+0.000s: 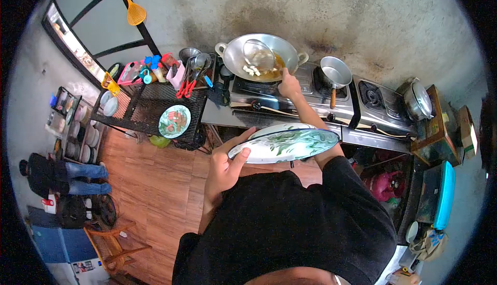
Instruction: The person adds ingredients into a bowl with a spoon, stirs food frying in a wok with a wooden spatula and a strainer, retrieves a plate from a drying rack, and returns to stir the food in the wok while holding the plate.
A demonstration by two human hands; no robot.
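Note:
My left hand (228,168) grips the rim of a green and white plate (290,145), which is tilted in front of my chest. My right hand (289,85) is closed at the front right edge of a large wok (238,47), round the handle of a round skimmer (258,54). The skimmer's head is over the inside of the wok. White pieces (251,70) lie in the wok beside brownish oil. The plate hides part of my right forearm.
A saucepan (335,71) with a wooden handle stands on the stove (316,104). A lidded pot (417,98) is at the right. On the black mesh table (147,106) at the left are a plate of food (175,121), bottles and red-handled utensils. A person (67,176) is at the far left.

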